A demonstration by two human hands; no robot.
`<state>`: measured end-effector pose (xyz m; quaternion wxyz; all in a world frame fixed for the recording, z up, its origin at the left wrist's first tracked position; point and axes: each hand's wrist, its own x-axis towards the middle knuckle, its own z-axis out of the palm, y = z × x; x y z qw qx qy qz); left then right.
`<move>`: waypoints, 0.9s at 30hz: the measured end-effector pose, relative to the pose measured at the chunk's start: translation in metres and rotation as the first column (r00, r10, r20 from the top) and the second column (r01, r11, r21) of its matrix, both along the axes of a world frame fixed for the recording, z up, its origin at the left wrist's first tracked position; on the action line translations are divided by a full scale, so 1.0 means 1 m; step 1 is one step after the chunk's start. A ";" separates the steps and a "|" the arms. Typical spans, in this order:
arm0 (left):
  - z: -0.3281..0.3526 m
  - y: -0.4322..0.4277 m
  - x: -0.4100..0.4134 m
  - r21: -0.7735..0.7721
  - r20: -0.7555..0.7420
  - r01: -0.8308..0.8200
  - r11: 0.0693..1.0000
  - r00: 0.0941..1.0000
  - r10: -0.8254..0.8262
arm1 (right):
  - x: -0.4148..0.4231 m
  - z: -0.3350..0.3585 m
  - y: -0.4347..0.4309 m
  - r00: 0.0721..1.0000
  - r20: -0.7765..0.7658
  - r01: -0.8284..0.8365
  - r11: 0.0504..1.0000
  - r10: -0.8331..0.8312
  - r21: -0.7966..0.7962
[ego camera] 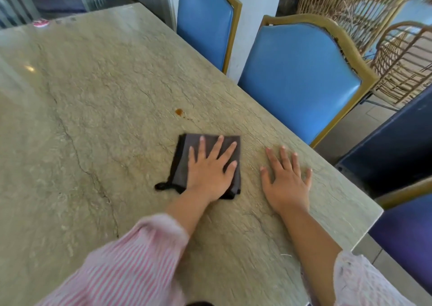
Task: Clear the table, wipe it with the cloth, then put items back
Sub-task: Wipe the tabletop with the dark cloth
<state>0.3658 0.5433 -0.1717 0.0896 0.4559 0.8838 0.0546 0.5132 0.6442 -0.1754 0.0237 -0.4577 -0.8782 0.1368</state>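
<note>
Left hand point(208, 172) fingers point(219, 144) spread flat, pressing on the folded cloth point(181, 161)

Dining room (stone table point(117, 95), chairs point(301, 81))

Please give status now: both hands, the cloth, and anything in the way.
Left hand flat on cloth, fingers spread. Right hand flat on bare table. Brown stain just beyond cloth; nothing blocking.

bright daylight, soft blur, warped edges
</note>
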 end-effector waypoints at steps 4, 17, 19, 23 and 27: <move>-0.001 -0.034 -0.026 0.006 -0.011 -0.167 0.986 0.986 0.167 | -0.001 0.000 0.000 1.000 0.001 -0.006 1.000 0.006 0.001; -0.004 -0.021 0.012 0.035 0.004 -0.012 0.999 1.000 0.012 | -0.001 0.003 -0.001 1.000 0.028 0.002 1.000 -0.002 -0.010; -0.005 -0.056 -0.002 0.039 -0.012 -0.072 0.997 0.997 0.072 | -0.008 0.009 -0.002 0.997 0.064 0.033 0.999 -0.032 -0.026; -0.003 -0.107 -0.050 0.045 0.002 -0.223 0.974 0.975 0.224 | -0.061 0.025 -0.001 0.997 0.011 0.077 0.996 -0.077 -0.044; -0.002 -0.121 -0.097 0.051 0.022 -0.358 0.932 0.934 0.357 | -0.105 0.014 -0.001 0.993 0.004 -0.119 0.993 0.119 -0.026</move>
